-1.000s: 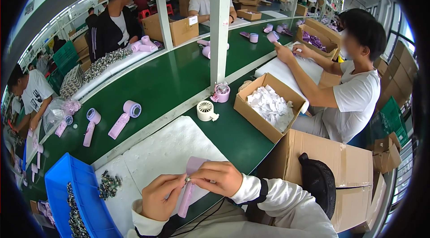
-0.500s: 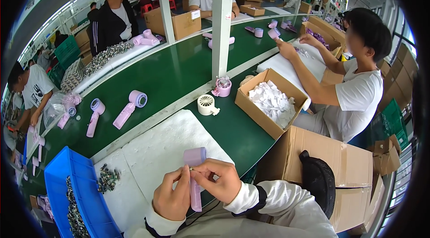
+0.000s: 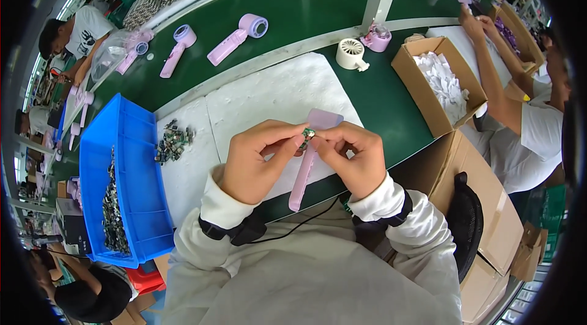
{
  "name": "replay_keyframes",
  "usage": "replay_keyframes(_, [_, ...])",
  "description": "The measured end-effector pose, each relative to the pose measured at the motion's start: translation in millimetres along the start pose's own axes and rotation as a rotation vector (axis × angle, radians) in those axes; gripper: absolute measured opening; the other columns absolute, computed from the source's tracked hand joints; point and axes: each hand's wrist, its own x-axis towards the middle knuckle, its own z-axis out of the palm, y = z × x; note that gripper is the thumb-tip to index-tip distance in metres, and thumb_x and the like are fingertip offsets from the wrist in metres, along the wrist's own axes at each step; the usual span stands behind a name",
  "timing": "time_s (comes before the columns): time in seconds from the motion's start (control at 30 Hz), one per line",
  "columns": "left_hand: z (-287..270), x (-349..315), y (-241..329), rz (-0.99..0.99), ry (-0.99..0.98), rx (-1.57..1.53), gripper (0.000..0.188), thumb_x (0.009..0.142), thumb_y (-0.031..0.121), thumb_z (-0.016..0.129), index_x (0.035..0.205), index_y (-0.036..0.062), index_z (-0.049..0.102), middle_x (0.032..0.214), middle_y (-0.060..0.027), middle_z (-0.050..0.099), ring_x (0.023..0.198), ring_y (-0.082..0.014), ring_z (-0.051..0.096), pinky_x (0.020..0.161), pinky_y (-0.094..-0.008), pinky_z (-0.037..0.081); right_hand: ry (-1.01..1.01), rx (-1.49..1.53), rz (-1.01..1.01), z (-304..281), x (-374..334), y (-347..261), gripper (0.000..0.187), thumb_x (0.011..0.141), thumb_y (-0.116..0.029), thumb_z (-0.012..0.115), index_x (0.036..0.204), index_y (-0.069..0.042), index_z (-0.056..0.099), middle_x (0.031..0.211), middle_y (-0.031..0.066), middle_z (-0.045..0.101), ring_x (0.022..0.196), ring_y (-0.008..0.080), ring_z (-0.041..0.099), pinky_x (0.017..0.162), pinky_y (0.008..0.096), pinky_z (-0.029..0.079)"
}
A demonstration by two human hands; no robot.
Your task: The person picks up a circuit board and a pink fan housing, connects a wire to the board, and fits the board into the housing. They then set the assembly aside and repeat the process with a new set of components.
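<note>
bench [image 3: 382, 114]: smooth green top
foam sheet [image 3: 269, 96]: white, pitted, lay on bench
bin [image 3: 139, 160]: blue ribbed plastic
left hand [image 3: 255, 157]: fingertips nearly closed, pinched circuit board [image 3: 307, 136]
right hand [image 3: 356, 155]: same, pinched its other side
fan body [image 3: 302, 179]: pink, straight handle, sat beneath hands
circuit board: small, green, was over handle

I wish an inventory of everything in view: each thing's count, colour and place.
Mat: apparently two pieces, white, centre
Handheld casing: one, pink-lilac, centre
Circuit board: one, green, seen against the casing
Loose boards: pile, uncountable, green, centre-left
Bin: one, blue, left
Belt: one, green, top
Belt casings: at least three, mainly pink, upper left
Fan casing: one, cream, upper right
Paper carton: one, brown, right
Large carton: one, brown, lower right
Pouch: one, black, right
Other people: several, mixed clothing, picture edges
Hands: two, bare, pinching the circuit board
</note>
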Motion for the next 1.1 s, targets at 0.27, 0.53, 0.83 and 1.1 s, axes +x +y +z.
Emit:
replay_keyframes(0.27, [-3,-2,0,-0.100,-0.050,-0.134,0.026,0.101,0.002,0.060,0.125,-0.0027,0.068,0.111,-0.0128,0.070,0.095,-0.0186,0.069,0.084,-0.0305,0.058,-0.009,-0.092,-0.011,2,-3,-4,0.008,0.089,-0.004,0.075,0.096,0.000,0.075,0.078,0.0017,0.067,0.061,0.0041,0.053,0.056,0.0220,0.041])
replay_keyframes(0.53, [0,2,4,-0.107,-0.049,-0.082,0.026,0.102,0.004,0.061,0.126,-0.0030,0.067,0.112,-0.0123,0.070,0.096,-0.0178,0.069,0.085,-0.0309,0.059,-0.039,-0.077,-0.051,-3,3,1,0.010,0.088,-0.005,0.075,0.095,0.002,0.074,0.078,0.0032,0.066,0.059,0.0063,0.053,0.055,0.0232,0.042])
replay_keyframes(0.83, [1,6,6,-0.201,-0.046,-0.073,0.026,0.102,0.004,0.060,0.126,-0.0029,0.067,0.112,-0.0127,0.070,0.098,-0.0179,0.071,0.086,-0.0302,0.060,-0.088,-0.040,-0.014,-7,6,3,0.010,0.088,-0.004,0.074,0.095,0.003,0.073,0.080,0.0042,0.067,0.062,0.0076,0.055,0.058,0.0244,0.044])
replay_keyframes(1.1, [6,-1,9,-0.201,-0.059,-0.097,0.033,0.098,0.006,0.067,0.129,-0.0041,0.063,0.116,-0.0129,0.069,0.099,-0.0178,0.071,0.086,-0.0302,0.060,-0.053,-0.028,-0.011,-6,5,2,0.009,0.088,-0.004,0.073,0.094,0.003,0.072,0.081,0.0041,0.066,0.065,0.0083,0.056,0.060,0.0244,0.045])
